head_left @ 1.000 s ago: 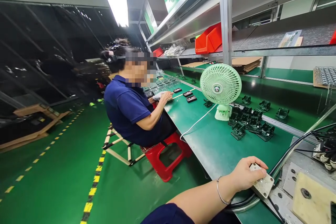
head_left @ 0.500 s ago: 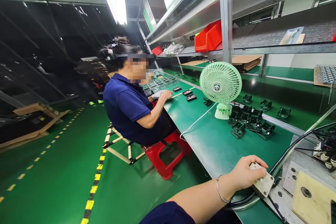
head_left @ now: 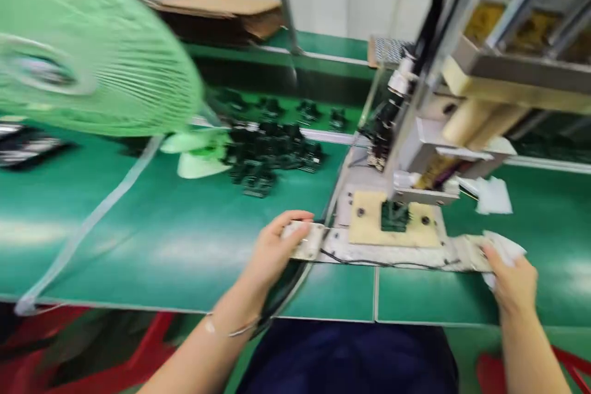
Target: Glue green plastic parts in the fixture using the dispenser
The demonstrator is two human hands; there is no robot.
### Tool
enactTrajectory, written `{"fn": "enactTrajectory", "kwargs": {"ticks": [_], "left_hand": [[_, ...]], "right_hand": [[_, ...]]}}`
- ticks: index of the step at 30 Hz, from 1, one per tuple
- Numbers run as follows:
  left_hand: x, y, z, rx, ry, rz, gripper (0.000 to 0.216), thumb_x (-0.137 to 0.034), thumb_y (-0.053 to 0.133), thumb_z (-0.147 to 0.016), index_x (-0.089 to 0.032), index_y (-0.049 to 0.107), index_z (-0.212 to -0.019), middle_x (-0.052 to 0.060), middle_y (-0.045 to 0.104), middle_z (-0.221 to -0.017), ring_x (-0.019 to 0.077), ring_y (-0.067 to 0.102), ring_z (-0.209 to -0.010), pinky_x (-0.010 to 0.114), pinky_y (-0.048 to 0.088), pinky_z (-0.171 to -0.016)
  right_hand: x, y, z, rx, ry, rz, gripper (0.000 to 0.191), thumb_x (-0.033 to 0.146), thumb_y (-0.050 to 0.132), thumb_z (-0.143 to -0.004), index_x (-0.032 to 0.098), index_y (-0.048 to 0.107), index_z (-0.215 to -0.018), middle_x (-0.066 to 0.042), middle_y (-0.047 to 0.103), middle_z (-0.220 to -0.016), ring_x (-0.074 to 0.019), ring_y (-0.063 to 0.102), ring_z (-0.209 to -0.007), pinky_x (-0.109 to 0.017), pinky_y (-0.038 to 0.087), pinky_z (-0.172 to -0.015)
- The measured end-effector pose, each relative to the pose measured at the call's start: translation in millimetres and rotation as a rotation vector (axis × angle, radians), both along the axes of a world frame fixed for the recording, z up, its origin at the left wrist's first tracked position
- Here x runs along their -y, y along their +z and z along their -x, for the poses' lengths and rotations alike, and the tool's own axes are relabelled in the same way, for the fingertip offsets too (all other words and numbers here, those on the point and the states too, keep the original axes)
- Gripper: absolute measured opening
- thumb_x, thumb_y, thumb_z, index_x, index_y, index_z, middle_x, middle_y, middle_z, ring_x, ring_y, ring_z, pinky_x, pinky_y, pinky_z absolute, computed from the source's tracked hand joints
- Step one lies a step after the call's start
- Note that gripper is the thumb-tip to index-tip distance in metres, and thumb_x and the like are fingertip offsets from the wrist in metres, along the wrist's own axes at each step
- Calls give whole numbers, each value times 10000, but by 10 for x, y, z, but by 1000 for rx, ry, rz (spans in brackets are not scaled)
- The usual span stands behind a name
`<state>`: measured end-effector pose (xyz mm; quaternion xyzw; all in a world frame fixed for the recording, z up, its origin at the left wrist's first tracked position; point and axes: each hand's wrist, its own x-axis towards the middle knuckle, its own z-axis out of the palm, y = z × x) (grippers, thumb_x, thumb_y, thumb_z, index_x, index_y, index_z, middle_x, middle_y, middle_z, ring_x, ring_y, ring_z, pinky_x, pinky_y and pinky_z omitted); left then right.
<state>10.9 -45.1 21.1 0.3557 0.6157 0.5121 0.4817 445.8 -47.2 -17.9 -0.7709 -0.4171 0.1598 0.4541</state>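
Observation:
My left hand (head_left: pixel 279 246) is closed around a pale switch box (head_left: pixel 310 241) on the left end of a bench press's metal base (head_left: pixel 369 250). A folded white cloth (head_left: pixel 505 249) is in my right hand (head_left: pixel 513 277), beside the matching switch box (head_left: pixel 473 252) at the right end. Between my hands, a cream fixture plate (head_left: pixel 369 220) carries a small dark green part (head_left: pixel 394 217) with a square outline. Directly above it hangs the press head (head_left: pixel 427 194). The picture is blurred, so fine detail on the part is lost.
At left a green fan (head_left: pixel 115 68) stands on the green bench (head_left: pixel 184 228), its white cord (head_left: pixel 92 221) trailing to the edge. Several dark green parts (head_left: pixel 277 148) are piled behind it. Another white cloth (head_left: pixel 494 195) lies right of the press. Flat cardboard (head_left: pixel 217 6) is stacked behind.
My view has swung right and down, from the seated co-worker to the press. My right hand, with the white cloth, has come into view. My left hand is still on the switch box.

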Motion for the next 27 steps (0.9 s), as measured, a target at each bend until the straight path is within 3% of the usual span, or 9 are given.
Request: {"fn": "enactTrajectory", "kwargs": {"ticks": [2, 8, 13, 19, 24, 27], "left_hand": [[-13, 43, -8, 21, 25, 34, 513, -436, 901, -552, -145, 692, -919, 2, 675, -724, 120, 553, -570, 195, 430, -517], [-2, 160, -131, 2, 133, 64, 473, -302, 881, -496, -164, 705, -912, -4, 693, -715, 104, 565, -575, 150, 450, -499], [-20, 151, -164, -24, 175, 33, 439, -261, 858, -461, -164, 711, -863, -14, 670, -706, 83, 540, -558, 138, 456, -499], [0, 102, -103, -15, 145, 52, 476, -355, 893, -493, -168, 708, -890, 8, 676, -738, 103, 551, -576, 161, 440, -497], [43, 157, -78, -36, 65, 122, 454, -418, 870, -633, -189, 696, -985, 6, 682, -798, 124, 544, -630, 194, 432, -554], [74, 248, -43, -315, 33, 132, 425, -450, 838, -690, -219, 721, -1027, 3, 669, -829, 151, 530, -673, 227, 413, -582]], "right_hand": [[68, -25, -81, -63, -50, -14, 587, 634, 827, -578, 122, 756, -856, -104, 752, -797, -310, 698, -800, -448, 567, -753], [-26, -79, -24, -94, 25, -139, 563, 571, 821, -639, 139, 782, -999, -105, 780, -953, -301, 725, -914, -442, 560, -872], [20, -31, 0, -119, 46, -171, 533, 556, 833, -656, 146, 782, -993, -89, 778, -926, -290, 724, -905, -437, 573, -862], [42, -14, 32, -120, 15, -146, 535, 565, 830, -653, 151, 780, -988, -91, 778, -942, -289, 724, -889, -434, 583, -830], [64, -44, -3, -114, 28, -123, 535, 540, 831, -673, 133, 778, -1016, -108, 777, -946, -300, 720, -907, -434, 570, -839], [75, -62, -27, -118, 35, -76, 562, 557, 826, -678, 138, 779, -1051, -111, 778, -975, -319, 712, -955, -452, 552, -869]]}}
